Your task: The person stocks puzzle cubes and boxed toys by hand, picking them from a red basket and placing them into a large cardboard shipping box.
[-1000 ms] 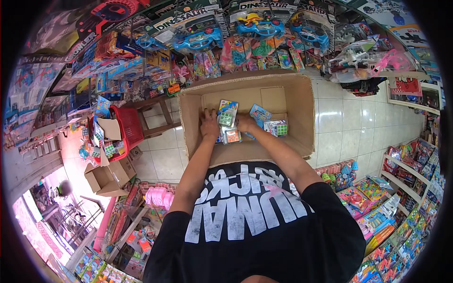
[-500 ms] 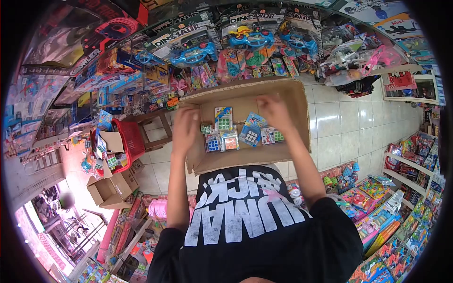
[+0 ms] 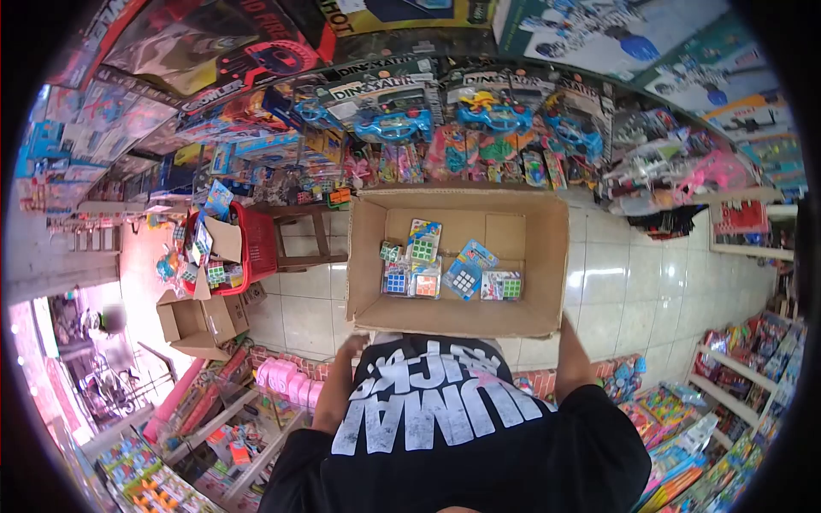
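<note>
In front of me stands an open cardboard box [image 3: 458, 321], with several puzzle cubes on its floor. At the left are a small loose-looking cube [image 3: 390, 250], a carded green-faced cube [image 3: 422, 248], a blue-faced cube [image 3: 396, 282] and an orange-faced cube [image 3: 425, 283]. Towards the right lie a white-faced cube on a blue card [image 3: 463, 280] and a boxed green-faced cube [image 3: 510, 286]. My left hand [image 3: 353, 344] is low by the box's near left corner, its fingers barely distinguishable. My right hand [image 3: 568, 327] is at the near right corner, fingers hidden beside the box wall.
A red basket [image 3: 256, 248] full of cubes and packages stands left, beside a wooden stool [image 3: 301, 239]. Another cardboard box [image 3: 201, 325] sits below it. Packed toys [image 3: 393, 124] line the far side, and shelves of toys [image 3: 744, 376] stand right.
Both hands have come out of the box and back towards my body, down to its near corners. The view has tilted up; the cubes keep their layout.
</note>
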`<state>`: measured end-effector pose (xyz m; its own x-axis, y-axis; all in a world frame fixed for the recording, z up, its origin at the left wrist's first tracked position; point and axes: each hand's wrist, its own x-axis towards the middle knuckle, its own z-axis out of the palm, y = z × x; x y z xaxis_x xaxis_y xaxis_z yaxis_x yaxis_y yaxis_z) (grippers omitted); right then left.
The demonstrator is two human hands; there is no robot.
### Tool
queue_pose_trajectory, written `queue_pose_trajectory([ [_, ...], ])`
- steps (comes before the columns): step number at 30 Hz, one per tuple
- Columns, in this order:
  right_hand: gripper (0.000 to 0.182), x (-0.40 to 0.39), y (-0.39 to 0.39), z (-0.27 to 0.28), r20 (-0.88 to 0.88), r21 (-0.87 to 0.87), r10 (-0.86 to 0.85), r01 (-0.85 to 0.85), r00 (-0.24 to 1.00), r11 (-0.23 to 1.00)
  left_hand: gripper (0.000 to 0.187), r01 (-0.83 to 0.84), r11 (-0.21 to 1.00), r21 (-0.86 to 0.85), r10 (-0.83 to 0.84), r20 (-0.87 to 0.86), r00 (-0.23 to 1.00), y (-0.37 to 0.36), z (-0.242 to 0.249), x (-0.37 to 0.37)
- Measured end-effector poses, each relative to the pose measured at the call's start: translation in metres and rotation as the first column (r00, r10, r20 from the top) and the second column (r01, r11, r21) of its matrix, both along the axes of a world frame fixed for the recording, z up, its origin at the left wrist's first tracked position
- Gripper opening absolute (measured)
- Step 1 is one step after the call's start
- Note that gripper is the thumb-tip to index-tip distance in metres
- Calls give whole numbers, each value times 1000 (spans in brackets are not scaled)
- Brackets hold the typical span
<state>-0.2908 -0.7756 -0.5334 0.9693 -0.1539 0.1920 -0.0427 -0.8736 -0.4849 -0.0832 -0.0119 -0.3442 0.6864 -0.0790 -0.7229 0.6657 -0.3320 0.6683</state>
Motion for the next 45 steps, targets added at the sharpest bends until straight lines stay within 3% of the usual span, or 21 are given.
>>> queue_pose_trajectory([
  [3,23,-8,56,14,-131,-11,84,-86,988,996,53,306,942,139,-309,-3,951,2,27,-53],
  [6,23,9,134,26,-273,-16,138,-148,952,989,58,599,758,258,-603,-72,795,23,60,-96],
  [7,23,21,156,33,-323,-19,150,-165,934,986,58,596,761,256,-599,-75,797,27,55,-100],
  [9,23,60,201,48,-415,-35,169,-201,894,979,56,750,583,312,-811,170,560,39,14,-96],
  [10,22,82,223,57,-455,-46,172,-215,874,975,52,659,721,214,-693,207,691,58,-23,-102],
  [13,22,105,254,82,-560,-75,190,-278,806,958,48,265,960,84,-256,-106,961,33,-20,-74],
  [14,22,113,262,88,-591,-81,208,-314,779,946,49,122,988,93,-98,-226,969,21,-10,-58],
  [16,22,87,249,99,-653,-95,242,-395,718,914,43,42,992,121,-16,-205,979,1,19,-31],
  [21,21,95,285,137,-807,-144,238,-571,541,808,30,-209,973,-97,218,90,972,4,45,-21],
  [23,21,113,303,159,-834,-167,228,-623,503,764,29,-256,961,-103,265,78,961,24,29,-40],
  [25,22,132,330,184,-952,39,131,-314,276,949,28,-251,964,-87,255,37,966,51,12,-74],
  [27,24,144,356,200,-949,85,149,-231,278,969,30,-241,970,27,242,-15,970,80,-26,-122],
  [29,26,153,385,220,-961,93,93,-12,259,996,34,-153,982,114,169,-140,976,104,-26,-163],
  [30,27,157,396,219,-962,103,91,31,259,994,42,-33,985,167,63,-177,982,120,-48,-186],
  [31,27,161,408,219,-962,103,97,8,257,995,42,-56,984,167,86,-176,981,138,-69,-209],
  [33,28,166,430,221,-946,112,85,68,313,991,45,352,928,124,-349,-46,936,170,-96,-255],
  [37,31,179,473,204,-958,119,116,-4,261,993,41,87,977,196,-102,69,992,199,-107,-306],
  [39,34,189,497,206,-960,128,139,-59,241,990,37,-168,936,310,169,24,985,203,-92,-321],
  [42,39,202,529,205,-953,177,223,-223,206,959,35,-248,914,322,231,90,969,197,-33,-330],
  [43,39,208,538,204,-954,174,224,-239,201,955,35,-263,911,319,247,88,965,195,-50,-337],
  [45,39,220,560,202,-945,173,235,-261,228,950,33,-607,782,137,615,-21,788,184,-91,-352],
])
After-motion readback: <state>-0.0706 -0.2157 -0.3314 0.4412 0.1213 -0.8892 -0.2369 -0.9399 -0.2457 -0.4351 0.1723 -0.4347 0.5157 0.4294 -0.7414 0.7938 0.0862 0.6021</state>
